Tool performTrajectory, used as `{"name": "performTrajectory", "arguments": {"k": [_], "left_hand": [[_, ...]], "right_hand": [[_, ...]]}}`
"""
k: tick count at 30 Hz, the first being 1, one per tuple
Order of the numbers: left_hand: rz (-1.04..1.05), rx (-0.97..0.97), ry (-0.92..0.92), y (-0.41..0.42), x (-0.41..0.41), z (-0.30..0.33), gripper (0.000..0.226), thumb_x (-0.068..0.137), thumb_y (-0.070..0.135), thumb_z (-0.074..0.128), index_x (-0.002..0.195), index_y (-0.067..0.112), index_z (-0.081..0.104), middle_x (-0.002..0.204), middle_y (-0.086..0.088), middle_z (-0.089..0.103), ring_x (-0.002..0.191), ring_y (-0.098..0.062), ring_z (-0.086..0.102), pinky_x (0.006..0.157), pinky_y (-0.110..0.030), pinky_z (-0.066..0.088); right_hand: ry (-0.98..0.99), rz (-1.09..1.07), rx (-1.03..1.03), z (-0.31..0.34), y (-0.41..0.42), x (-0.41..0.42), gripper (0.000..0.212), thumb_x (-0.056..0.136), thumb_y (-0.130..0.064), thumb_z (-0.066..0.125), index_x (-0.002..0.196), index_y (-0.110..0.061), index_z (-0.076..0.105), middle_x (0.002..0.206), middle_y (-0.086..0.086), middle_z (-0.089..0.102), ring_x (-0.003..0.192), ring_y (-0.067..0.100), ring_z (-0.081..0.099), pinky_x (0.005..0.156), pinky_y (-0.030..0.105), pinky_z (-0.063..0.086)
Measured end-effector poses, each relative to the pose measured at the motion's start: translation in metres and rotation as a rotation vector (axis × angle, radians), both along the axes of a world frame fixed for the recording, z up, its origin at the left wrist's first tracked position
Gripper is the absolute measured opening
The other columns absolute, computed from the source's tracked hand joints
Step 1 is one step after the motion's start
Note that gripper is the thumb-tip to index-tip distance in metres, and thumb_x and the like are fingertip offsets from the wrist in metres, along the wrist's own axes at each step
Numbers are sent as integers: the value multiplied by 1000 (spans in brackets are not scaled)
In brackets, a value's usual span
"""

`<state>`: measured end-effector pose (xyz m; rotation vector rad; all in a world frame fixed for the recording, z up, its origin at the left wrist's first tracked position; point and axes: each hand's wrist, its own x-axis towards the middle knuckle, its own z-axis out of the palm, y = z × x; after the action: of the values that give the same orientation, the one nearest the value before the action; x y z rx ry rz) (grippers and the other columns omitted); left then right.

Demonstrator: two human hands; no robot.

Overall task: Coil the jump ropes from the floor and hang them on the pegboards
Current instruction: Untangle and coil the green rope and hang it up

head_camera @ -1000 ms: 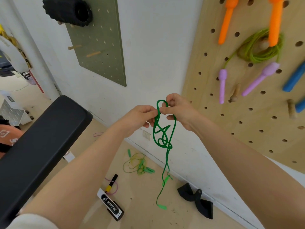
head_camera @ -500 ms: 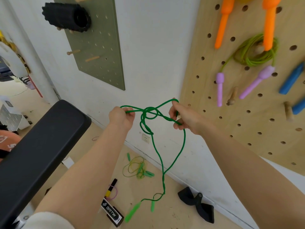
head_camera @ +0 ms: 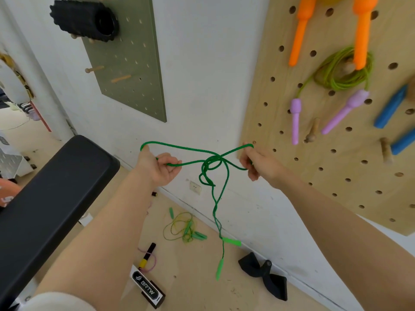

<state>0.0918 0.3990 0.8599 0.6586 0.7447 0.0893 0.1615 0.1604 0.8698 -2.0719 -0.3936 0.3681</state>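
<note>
A dark green jump rope [head_camera: 211,163] is stretched between my hands at chest height, with a loose knot in its middle. My left hand [head_camera: 158,167] grips one loop end and my right hand [head_camera: 256,163] grips the other, just in front of the wooden pegboard [head_camera: 336,176]. The rope's two tails hang down to light green handles [head_camera: 221,267] above the floor. Another green and yellow jump rope [head_camera: 184,227] lies tangled on the floor by the wall. A grey-green pegboard [head_camera: 132,63] hangs further left.
The wooden pegboard holds a coiled lime rope [head_camera: 343,75] with purple handles, orange handles and blue handles, plus bare pegs [head_camera: 313,131]. A black bench pad [head_camera: 49,198] fills the left. On the floor lie a black strap [head_camera: 265,274], a black box [head_camera: 148,288] and a pink-corded handle [head_camera: 148,257].
My hands have pulled apart sideways, drawing the green rope from a bunched hanging tangle into a taut line with a knot in the middle. The handles rose off the floor.
</note>
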Motion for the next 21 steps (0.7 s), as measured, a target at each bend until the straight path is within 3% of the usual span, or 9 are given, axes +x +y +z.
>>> {"name": "performTrajectory", "arguments": {"k": [3, 5, 7, 9, 11, 13, 15, 18, 21], "left_hand": [[-34, -22, 1, 1, -2, -7, 38, 100, 37, 36, 83, 7, 51, 42, 3, 45, 43, -15, 60, 48, -33, 57], [-86, 113, 54, 1, 0, -17, 16, 96, 14, 48, 80, 10, 50, 37, 3, 42, 36, -11, 55, 42, -27, 54], [-236, 355, 169, 0, 1, -28, 6, 90, 10, 57, 86, 8, 53, 46, -1, 45, 42, -12, 52, 43, -23, 51], [-465, 698, 340, -8, 2, -30, 27, 86, 17, 65, 107, 3, 54, 69, -6, 53, 56, -16, 54, 53, -29, 55], [-633, 1068, 389, -22, 6, -23, 57, 82, 23, 69, 128, 2, 42, 106, -11, 57, 84, -25, 62, 80, -37, 52], [-571, 1355, 157, -32, 10, -12, 81, 80, 17, 69, 144, 8, 21, 141, -12, 37, 126, -29, 43, 103, -37, 36], [-419, 1570, -240, -41, 5, 9, 82, 82, 6, 60, 148, 14, 12, 152, -7, 21, 140, -21, 22, 111, -28, 20], [-608, 1906, -495, -51, 3, 33, 53, 93, 5, 44, 143, 16, 31, 142, -4, 42, 129, -18, 38, 104, -24, 28], [-983, 2027, -303, -55, 10, 40, 30, 100, 17, 34, 122, 10, 54, 109, -10, 60, 99, -24, 54, 81, -31, 41]], "right_hand": [[173, -42, 172, -5, 0, 0, 66, 100, -47, 13, 71, -13, 60, 64, 2, 52, 59, 16, 53, 63, 26, 43], [227, -33, 251, -4, -1, 2, 72, 100, -47, 7, 80, -17, 69, 86, 7, 68, 78, 13, 60, 83, 32, 44], [233, 60, 214, 0, -1, 0, 75, 99, -48, 2, 91, -21, 71, 99, 5, 71, 97, 10, 61, 99, 36, 37], [187, 158, 89, 8, 4, -5, 74, 98, -50, -2, 101, -24, 68, 100, -2, 72, 111, 8, 56, 106, 36, 30], [122, 218, -11, 15, 11, -9, 70, 97, -52, -1, 107, -28, 64, 106, -5, 70, 115, 6, 51, 110, 35, 23], [84, 258, -77, 16, 17, -9, 69, 95, -56, 0, 108, -31, 63, 110, -7, 68, 120, 8, 46, 112, 34, 18], [91, 277, -140, 14, 19, -8, 73, 93, -61, -1, 111, -32, 64, 110, -9, 66, 124, 10, 44, 110, 35, 17], [96, 267, -159, 13, 19, -9, 76, 92, -61, -1, 114, -30, 64, 109, -9, 66, 122, 10, 44, 105, 32, 19], [118, 262, -123, 15, 19, -14, 76, 94, -59, -1, 108, -27, 67, 108, -5, 68, 119, 9, 47, 110, 34, 19]]}}
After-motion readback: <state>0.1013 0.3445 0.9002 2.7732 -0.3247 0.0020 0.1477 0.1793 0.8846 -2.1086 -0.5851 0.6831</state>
